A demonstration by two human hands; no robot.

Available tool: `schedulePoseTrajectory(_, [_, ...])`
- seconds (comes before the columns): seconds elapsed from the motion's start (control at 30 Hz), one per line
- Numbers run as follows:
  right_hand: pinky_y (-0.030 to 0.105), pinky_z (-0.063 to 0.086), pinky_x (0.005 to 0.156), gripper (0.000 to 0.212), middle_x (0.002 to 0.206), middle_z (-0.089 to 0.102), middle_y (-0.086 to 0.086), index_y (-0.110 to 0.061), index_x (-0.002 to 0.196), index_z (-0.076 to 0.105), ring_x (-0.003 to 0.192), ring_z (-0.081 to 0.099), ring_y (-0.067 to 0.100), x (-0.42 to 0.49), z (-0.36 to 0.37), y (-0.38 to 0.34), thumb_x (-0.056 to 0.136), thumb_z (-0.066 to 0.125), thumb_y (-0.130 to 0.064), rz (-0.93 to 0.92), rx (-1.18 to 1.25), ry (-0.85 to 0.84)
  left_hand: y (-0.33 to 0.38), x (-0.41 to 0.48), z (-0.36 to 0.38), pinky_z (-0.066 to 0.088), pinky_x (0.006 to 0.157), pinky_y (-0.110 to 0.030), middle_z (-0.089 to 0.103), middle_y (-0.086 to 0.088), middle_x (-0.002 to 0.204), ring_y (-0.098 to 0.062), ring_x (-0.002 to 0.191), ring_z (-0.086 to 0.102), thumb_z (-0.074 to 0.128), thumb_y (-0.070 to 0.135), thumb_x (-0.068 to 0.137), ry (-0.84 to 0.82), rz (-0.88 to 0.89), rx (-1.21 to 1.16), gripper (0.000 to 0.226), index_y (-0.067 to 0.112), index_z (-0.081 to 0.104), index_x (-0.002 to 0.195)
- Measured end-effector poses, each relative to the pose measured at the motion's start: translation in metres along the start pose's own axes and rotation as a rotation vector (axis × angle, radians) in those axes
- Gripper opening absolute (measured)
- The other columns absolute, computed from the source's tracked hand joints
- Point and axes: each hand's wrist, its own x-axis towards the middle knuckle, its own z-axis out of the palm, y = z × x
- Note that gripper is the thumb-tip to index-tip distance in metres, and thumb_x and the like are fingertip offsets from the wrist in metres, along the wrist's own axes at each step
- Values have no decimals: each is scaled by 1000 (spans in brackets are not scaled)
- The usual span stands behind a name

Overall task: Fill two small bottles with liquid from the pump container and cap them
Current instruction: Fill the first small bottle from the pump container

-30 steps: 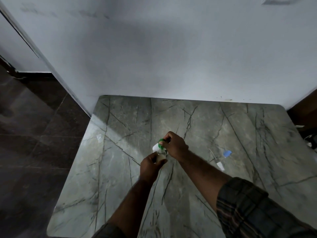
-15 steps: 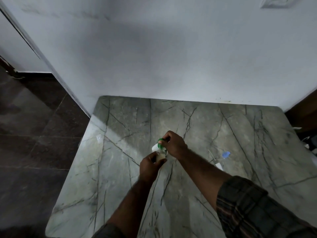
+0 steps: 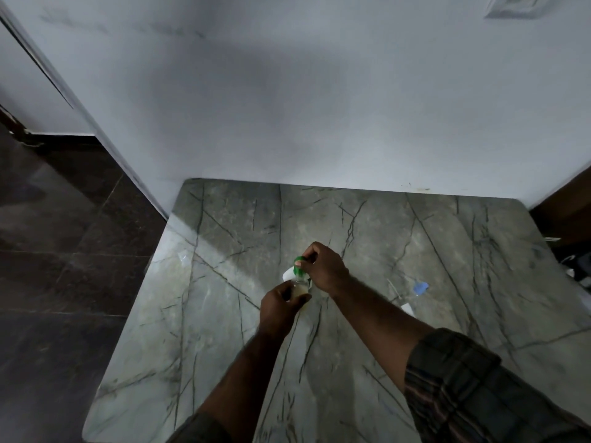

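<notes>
Head view.
- Item: small bottle point(image 3: 300, 290), clear, with pale liquid inside. It is held just above the middle of the counter point(image 3: 224, 314) in our left hand point(image 3: 279, 303), fingers wrapped round its body.
- Item: green top point(image 3: 299, 260), directly over the bottle's mouth, pinched by our right hand point(image 3: 324, 270). We cannot tell whether it is a cap or a pump head.
- Handling: we judge the bottle light, smooth and easily tipped. Grip the body low and turn only the top.
- Item: blue scrap point(image 3: 420, 287), lying well apart to the right.

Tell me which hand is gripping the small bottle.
The left hand, nearer the camera, grips the small bottle. The right hand, beyond it, pinches the green top instead.
</notes>
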Motion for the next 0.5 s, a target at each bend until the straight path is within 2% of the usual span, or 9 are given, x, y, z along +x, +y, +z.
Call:
schedulePoseTrajectory(0.07, [49, 46, 99, 18, 101, 69, -4, -20, 96, 63, 100, 64, 19, 0, 3, 2, 88, 69, -35, -1, -24, 10, -2, 2, -1, 51, 68, -16, 77, -1, 101, -12, 86, 71, 82, 30, 80, -9, -1, 15, 46, 15, 70, 121])
schedulePoseTrajectory(0.27, [49, 44, 101, 17, 101, 69, -5, -21, 96, 61, 99, 63, 18, -1, 5, 5, 90, 67, -35, -8, -77, 13, -8, 1, 2, 50, 71, -14, 76, -1, 107, -13, 92, 70, 81, 29, 81, -19, -2, 9, 47, 16, 68, 124])
schedulePoseTrajectory(0.4, [48, 43, 102, 17, 102, 68, -7, -25, 95, 60, 101, 63, 18, 0, 0, 1, 88, 69, -38, 15, -51, 7, -3, 2, 0, 50, 64, -9, 76, 2, 106, -9, 89, 70, 81, 28, 82, -20, 7, -6, 45, 17, 69, 124])
schedulePoseTrajectory(0.5, [49, 44, 101, 16, 97, 66, -10, -26, 94, 59, 98, 63, 17, -2, 4, 4, 89, 68, -39, 14, -63, 11, -6, 2, 0, 52, 70, -13, 76, 0, 106, -12, 91, 71, 82, 28, 81, -24, 1, -11, 46, 16, 69, 124])
